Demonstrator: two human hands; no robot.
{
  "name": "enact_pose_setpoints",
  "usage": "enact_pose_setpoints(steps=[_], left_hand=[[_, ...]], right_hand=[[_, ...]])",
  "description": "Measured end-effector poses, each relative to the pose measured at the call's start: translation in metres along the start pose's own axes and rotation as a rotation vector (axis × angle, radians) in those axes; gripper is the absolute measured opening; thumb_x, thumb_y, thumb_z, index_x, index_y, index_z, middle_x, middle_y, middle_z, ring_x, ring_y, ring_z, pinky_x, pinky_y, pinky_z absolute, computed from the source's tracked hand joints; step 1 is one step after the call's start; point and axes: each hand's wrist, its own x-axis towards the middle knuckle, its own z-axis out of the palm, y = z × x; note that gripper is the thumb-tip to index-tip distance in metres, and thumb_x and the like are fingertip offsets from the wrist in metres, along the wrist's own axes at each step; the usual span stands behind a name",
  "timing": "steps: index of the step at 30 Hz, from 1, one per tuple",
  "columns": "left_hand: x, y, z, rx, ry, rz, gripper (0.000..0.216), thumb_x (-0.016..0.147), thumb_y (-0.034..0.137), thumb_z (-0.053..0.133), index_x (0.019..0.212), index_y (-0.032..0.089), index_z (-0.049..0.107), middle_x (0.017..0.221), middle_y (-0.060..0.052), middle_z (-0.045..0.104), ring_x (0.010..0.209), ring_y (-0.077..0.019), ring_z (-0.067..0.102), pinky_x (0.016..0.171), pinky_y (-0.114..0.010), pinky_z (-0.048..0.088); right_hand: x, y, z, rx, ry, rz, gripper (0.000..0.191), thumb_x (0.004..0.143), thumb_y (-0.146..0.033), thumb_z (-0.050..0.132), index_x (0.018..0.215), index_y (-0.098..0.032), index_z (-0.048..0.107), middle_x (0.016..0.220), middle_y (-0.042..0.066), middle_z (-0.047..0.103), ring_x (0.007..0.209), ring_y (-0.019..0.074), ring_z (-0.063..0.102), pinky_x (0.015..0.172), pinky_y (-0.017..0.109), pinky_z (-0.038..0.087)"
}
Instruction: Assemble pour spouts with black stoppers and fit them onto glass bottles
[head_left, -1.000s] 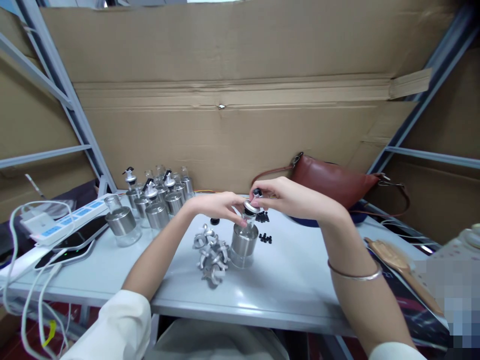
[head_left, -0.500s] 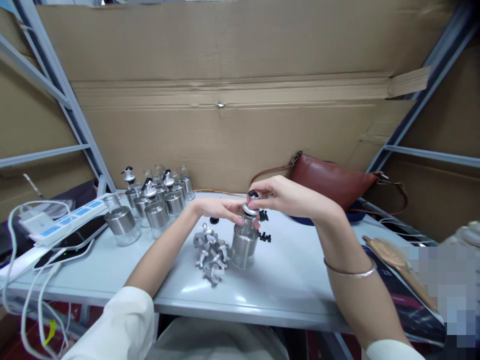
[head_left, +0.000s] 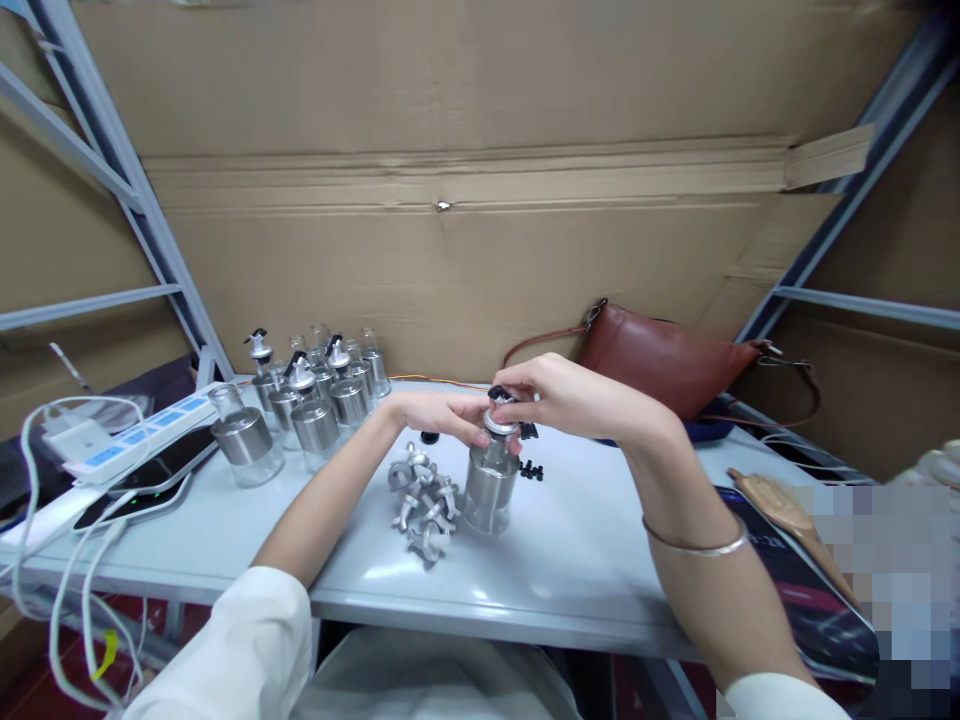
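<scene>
A glass bottle with a brushed metal band stands upright on the table in front of me. My left hand is closed around its neck, thumb in front. On the neck sits a silver pourer cap with a black tip; the fingers of my right hand pinch it from above and the right. Just left of the bottle lies a pile of loose silver metal pourer parts. Small black pieces lie behind it to the right, and a black round piece lies near my left wrist.
Several similar bottles stand at the back left, some with pourers. Beside them are a power strip, phones and white cables. A brown bag rests at the back right, a wooden brush at the right. Cardboard walls the back.
The black tip on the cap has turned slightly and shows more to the left. My right fingers have shifted a little on the cap; my left hand keeps its hold.
</scene>
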Motion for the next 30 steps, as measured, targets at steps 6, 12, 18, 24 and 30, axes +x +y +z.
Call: enact_pose_setpoints(steps=[6,12,18,24,30], left_hand=[[0.001,-0.003,0.000,0.012,0.008,0.021,0.047,0.077,0.050,0.066,0.109,0.015,0.060,0.115,-0.010,0.061,0.110,-0.0217,0.055,0.090,-0.031,0.045],[0.003,-0.008,0.001,-0.014,0.014,0.014,0.047,0.076,0.051,0.066,0.107,0.016,0.061,0.111,-0.009,0.063,0.109,-0.0205,0.056,0.090,-0.030,0.045],[0.004,-0.003,0.003,0.021,0.027,-0.007,0.044,0.077,0.048,0.066,0.106,0.016,0.062,0.115,-0.009,0.062,0.113,-0.0216,0.054,0.091,-0.030,0.044],[0.006,-0.001,0.005,0.013,0.063,-0.011,0.044,0.074,0.049,0.069,0.103,0.016,0.064,0.109,-0.009,0.066,0.106,-0.0208,0.057,0.088,-0.031,0.045],[0.016,0.018,0.021,0.050,0.147,0.016,0.044,0.069,0.039,0.074,0.104,0.015,0.063,0.107,-0.009,0.065,0.102,-0.0205,0.058,0.081,-0.030,0.046]], right_hand=[[-0.002,-0.006,0.001,-0.050,0.011,0.015,0.025,0.082,-0.028,0.055,0.061,-0.018,0.044,0.051,-0.004,0.052,0.048,0.0082,0.040,0.048,0.023,0.025],[-0.003,-0.008,0.001,-0.132,0.055,0.016,0.030,0.078,-0.026,0.059,0.057,-0.019,0.039,0.046,-0.006,0.043,0.044,0.0068,0.035,0.046,0.023,0.024],[-0.005,-0.015,0.002,-0.099,0.038,0.056,0.022,0.077,-0.020,0.052,0.058,-0.019,0.041,0.046,-0.003,0.055,0.046,0.0082,0.047,0.047,0.022,0.026],[-0.005,-0.015,-0.001,-0.113,0.047,0.048,0.026,0.076,-0.024,0.054,0.056,-0.019,0.038,0.045,-0.002,0.055,0.042,0.0085,0.046,0.044,0.023,0.027],[-0.011,-0.010,-0.009,0.021,-0.084,0.145,0.023,0.078,-0.031,0.054,0.060,-0.019,0.045,0.047,-0.001,0.059,0.040,0.0104,0.051,0.041,0.022,0.031]])
